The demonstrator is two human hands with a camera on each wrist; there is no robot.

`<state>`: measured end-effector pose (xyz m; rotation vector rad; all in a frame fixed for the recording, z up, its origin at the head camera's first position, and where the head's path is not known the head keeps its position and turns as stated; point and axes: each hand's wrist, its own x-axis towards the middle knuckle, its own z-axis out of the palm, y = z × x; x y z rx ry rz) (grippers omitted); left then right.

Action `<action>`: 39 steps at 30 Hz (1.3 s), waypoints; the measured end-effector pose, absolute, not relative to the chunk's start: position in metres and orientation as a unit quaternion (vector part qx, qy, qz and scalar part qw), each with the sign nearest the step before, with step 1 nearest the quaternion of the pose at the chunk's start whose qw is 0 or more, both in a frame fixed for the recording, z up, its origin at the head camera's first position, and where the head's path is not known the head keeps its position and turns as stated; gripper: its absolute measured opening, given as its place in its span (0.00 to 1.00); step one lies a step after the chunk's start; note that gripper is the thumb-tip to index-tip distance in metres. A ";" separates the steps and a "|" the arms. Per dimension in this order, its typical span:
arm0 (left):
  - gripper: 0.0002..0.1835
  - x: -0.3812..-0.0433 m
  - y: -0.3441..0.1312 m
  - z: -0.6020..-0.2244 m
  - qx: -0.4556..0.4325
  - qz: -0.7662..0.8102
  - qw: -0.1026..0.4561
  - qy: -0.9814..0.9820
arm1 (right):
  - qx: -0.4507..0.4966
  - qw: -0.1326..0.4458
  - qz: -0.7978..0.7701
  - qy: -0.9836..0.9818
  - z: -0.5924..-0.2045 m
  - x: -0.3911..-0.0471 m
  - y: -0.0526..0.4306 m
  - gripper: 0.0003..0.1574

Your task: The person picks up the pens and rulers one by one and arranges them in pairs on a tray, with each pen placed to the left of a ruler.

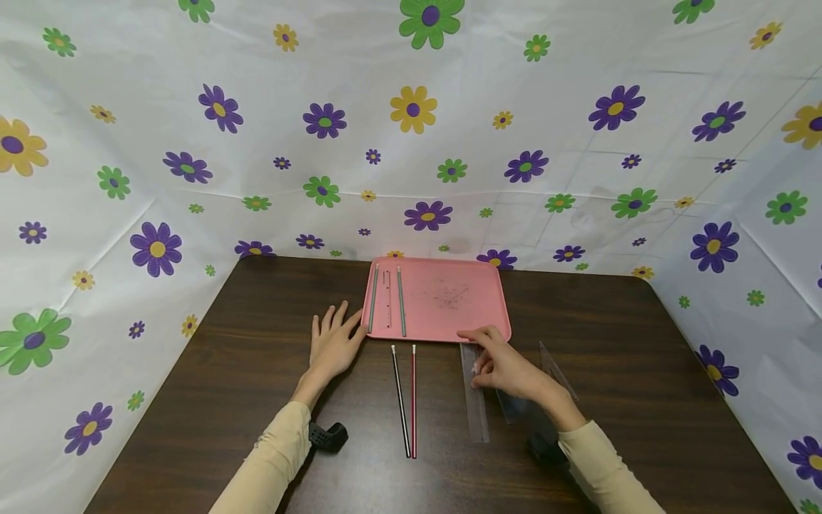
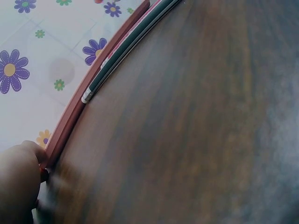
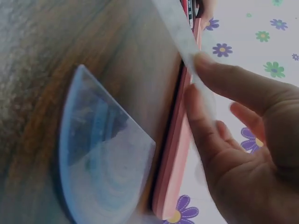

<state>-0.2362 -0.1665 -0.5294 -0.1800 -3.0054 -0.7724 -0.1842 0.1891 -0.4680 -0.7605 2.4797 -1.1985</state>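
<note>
A pink tray (image 1: 456, 303) lies toward the far side of the table. My left hand (image 1: 334, 350) touches its near left corner, fingers spread and straight. My right hand (image 1: 510, 368) pinches a clear ruler (image 1: 477, 414) between thumb and fingers, just before the tray's near right edge. In the right wrist view the ruler (image 3: 175, 30) looks blurred. Beneath that hand lies a clear bluish protractor (image 3: 103, 154). On the tray's left side are two green pencils (image 1: 374, 300) with a narrow clear dotted strip (image 1: 388, 300) between them. A black pencil (image 1: 401, 400) and a red pencil (image 1: 414, 400) lie side by side in front of the tray.
A clear, thin-edged piece (image 1: 557, 370) lies to the right of my right hand, partly hidden by it. The dark wooden table (image 1: 225, 428) ends at a flower-printed cloth (image 1: 359, 143) behind and at the sides. Dark wrist devices (image 1: 329, 437) sit at both wrists.
</note>
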 end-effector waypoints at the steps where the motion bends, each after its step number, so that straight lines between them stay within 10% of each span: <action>1: 0.29 -0.236 -0.166 -0.530 -0.059 -0.249 0.017 -0.967 | -0.260 0.135 -0.426 0.856 -0.468 -0.184 0.189 0.53; 39: 0.30 -0.235 -0.167 -0.529 -0.060 -0.249 0.022 -0.966 | -0.122 0.039 -0.559 0.819 -0.475 -0.192 0.168 0.38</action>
